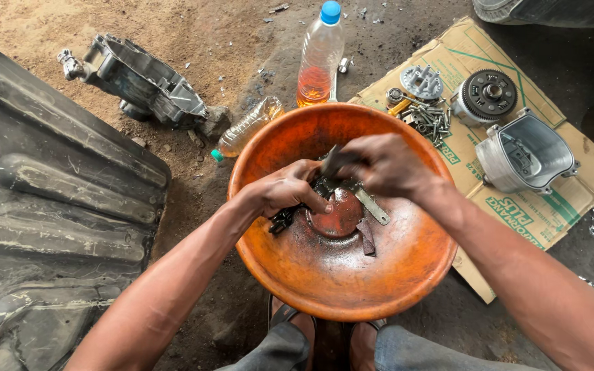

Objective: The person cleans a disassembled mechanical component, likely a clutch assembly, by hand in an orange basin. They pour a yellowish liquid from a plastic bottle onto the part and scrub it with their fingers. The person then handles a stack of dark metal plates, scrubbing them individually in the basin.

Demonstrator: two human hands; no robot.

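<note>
Bare dirt floor [194, 27], brown, scattered with small stones and oil-dark patches near the middle. A flattened cardboard sheet [551, 206] lies at right, a dark moulded rubber mat [42, 227] at left. Daylight, soft shadows.

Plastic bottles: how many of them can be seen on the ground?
2. One upright bottle with a blue cap stands beyond the orange basin. One lying bottle with a green cap rests left of it. Others may be hidden.

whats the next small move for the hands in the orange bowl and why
Probably turn the dark metal part slightly and keep rubbing it. Both the left hand and the right hand grip it over the orange bowl, and it looks greasy and dark, with loose metal strips lying beneath it.
</note>
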